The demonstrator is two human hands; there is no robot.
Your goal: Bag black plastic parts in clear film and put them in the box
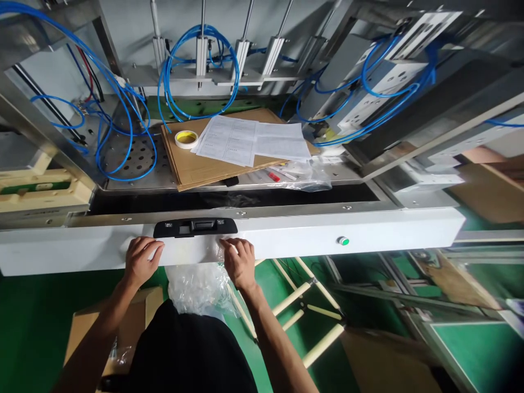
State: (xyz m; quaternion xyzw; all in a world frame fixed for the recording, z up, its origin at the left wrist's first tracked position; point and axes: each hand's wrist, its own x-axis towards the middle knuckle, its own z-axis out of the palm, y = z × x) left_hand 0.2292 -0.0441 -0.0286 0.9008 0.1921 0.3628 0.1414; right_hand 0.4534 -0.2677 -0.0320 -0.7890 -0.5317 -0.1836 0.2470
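Note:
A long black plastic part (195,227) lies on the white front beam (295,237) of a machine. My left hand (143,260) is just below the part's left end, its fingers bent with a gap between thumb and forefinger; nothing shows between them. Near the part's right end, my right hand (239,262) has its fingers curled, the forefinger and thumb close together at some clear film. How firmly it grips the film is hard to tell. Below the beam hangs a crumpled clear plastic bag (198,289), between my forearms.
Behind the beam, cardboard sheets (184,164) carry papers (233,139) and a tape roll (186,138). Blue hoses (164,76) loop around the machine. A green button (344,240) sits on the beam's right. Below are an open carton (77,327) and a tube frame (323,344).

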